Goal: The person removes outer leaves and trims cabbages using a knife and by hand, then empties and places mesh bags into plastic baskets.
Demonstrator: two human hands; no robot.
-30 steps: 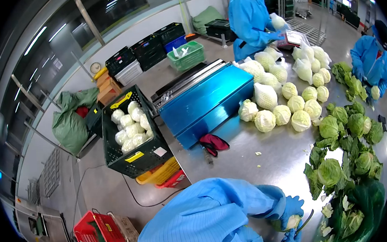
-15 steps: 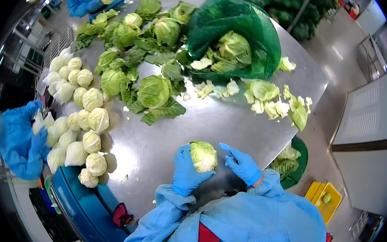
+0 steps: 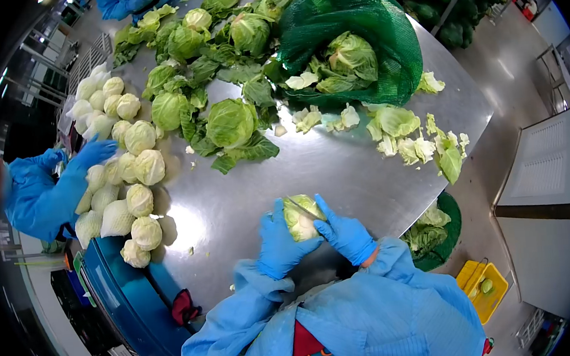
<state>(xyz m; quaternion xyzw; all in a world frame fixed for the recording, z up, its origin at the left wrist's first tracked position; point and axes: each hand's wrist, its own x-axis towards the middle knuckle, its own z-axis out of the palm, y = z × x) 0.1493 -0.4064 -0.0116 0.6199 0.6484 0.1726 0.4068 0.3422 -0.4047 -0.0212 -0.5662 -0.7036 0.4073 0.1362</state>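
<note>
A trimmed pale green cabbage [image 3: 299, 225] is held above the near side of the steel table. My gloved left hand [image 3: 281, 242] grips it from the left, with the fingers up along its side. On the right, my gloved right hand [image 3: 345, 231] is closed on a knife [image 3: 305, 208], its thin blade lying across the upper face of the cabbage. The knife's handle is hidden in the glove. Cut stem and whitish leaf ribs show on the side of the cabbage toward me.
Trimmed cabbages [image 3: 140, 137], several in white net sleeves, line the table's left side by a co-worker's arm [image 3: 65, 188]. Leafy cabbages [image 3: 230, 123] and a green mesh bag [image 3: 395, 42] lie farther back. Loose leaves [image 3: 394, 122] lie right; a yellow crate [image 3: 484, 289] stands on the floor.
My right hand has moved left to the cabbage, bringing the knife blade onto it. The co-worker at the left has reached an arm out over the netted cabbages. The view has shifted slightly.
</note>
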